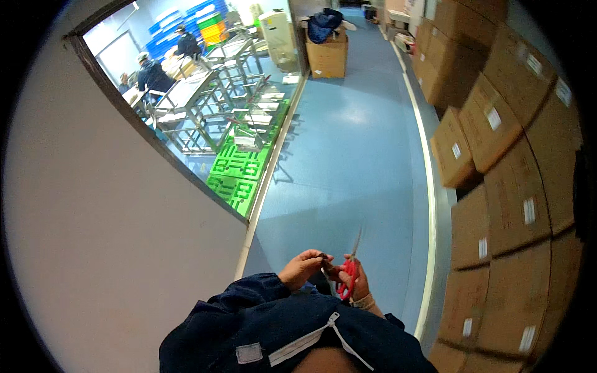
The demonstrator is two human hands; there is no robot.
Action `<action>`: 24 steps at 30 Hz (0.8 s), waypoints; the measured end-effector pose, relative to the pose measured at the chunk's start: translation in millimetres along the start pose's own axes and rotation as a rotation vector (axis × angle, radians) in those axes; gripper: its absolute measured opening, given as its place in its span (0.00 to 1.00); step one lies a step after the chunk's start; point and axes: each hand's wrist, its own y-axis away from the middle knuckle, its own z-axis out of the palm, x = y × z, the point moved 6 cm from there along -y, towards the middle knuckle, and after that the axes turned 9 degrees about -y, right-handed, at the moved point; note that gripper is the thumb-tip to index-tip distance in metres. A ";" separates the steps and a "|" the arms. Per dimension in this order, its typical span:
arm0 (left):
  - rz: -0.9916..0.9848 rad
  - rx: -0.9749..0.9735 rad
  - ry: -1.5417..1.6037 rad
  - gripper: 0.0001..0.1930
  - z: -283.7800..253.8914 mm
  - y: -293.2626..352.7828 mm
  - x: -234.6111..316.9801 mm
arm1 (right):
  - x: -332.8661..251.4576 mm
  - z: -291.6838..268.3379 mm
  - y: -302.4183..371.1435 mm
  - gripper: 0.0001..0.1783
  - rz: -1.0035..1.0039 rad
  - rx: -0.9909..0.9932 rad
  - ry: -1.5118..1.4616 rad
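blue flr point(348, 168) w/ grn pallets point(231, 163) & cardbd box point(327, 60)

Blue floor point(345, 168) forms an open lane from the lower centre to the top of the frame, beyond the left hand point(301, 267) and right hand point(359, 286). Pale wall point(112, 224) bounds the lower left; green pallets point(236, 163) and metal tables point(186, 90) obstruct the upper left. Stacked cartons point(519, 199) block the right side; a cloth-topped box point(327, 60) stands at upper centre. Red-handled scissors point(349, 276) project upward from the right hand.
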 end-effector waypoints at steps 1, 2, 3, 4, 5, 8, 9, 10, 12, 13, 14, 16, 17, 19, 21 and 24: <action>0.013 0.038 0.024 0.07 -6.8 -21.8 9.9 | -8.7 -0.5 -28.7 0.29 0.017 -0.047 0.046; 0.023 0.048 0.076 0.09 -12.6 -50.6 16.6 | -26.3 -2.8 -57.1 0.30 0.041 -0.106 0.065; 0.015 0.062 0.105 0.09 -17.9 -77.9 28.7 | -35.0 -9.9 -88.1 0.30 0.047 -0.118 0.093; 0.005 0.074 0.132 0.09 -21.3 -106.9 40.7 | -43.6 -18.1 -119.0 0.30 0.052 -0.128 0.121; -0.007 0.083 0.159 0.09 -24.3 -137.2 52.5 | -52.4 -27.3 -149.8 0.30 0.054 -0.135 0.148; 0.045 0.027 0.136 0.09 -15.9 -244.5 102.7 | -100.2 -68.7 -238.4 0.33 -0.007 -0.052 0.159; 0.054 0.020 0.126 0.09 -6.0 -278.1 119.0 | -122.8 -82.2 -264.4 0.34 -0.038 -0.012 0.209; 0.048 -0.016 0.090 0.10 5.9 -308.8 137.1 | -144.5 -88.5 -285.9 0.34 -0.080 0.004 0.207; -0.043 0.002 -0.011 0.10 32.0 -372.4 162.3 | -180.5 -122.8 -327.3 0.34 -0.105 0.145 0.168; -0.064 -0.042 -0.071 0.10 43.1 -403.6 174.8 | -201.2 -132.0 -346.4 0.34 -0.114 0.200 0.190; -0.055 -0.098 -0.095 0.10 48.3 -435.0 176.6 | -216.6 -145.1 -361.8 0.33 -0.139 0.254 0.193; -0.064 -0.176 -0.144 0.10 68.6 -501.5 192.1 | -245.4 -182.7 -393.0 0.31 -0.187 0.355 0.138; -0.074 -0.222 -0.253 0.11 78.5 -529.5 206.1 | -265.0 -202.1 -417.4 0.30 -0.214 0.397 0.114; -0.078 -0.231 -0.556 0.12 92.7 -591.6 231.2 | -310.4 -226.6 -464.4 0.30 -0.157 0.415 0.186; -0.023 -0.281 -0.519 0.15 100.9 -653.5 266.7 | -344.6 -261.2 -507.9 0.31 -0.146 0.401 0.260; -0.008 -0.141 -0.495 0.19 95.5 -723.6 328.0 | -409.6 -297.6 -602.4 0.31 -0.243 0.297 0.346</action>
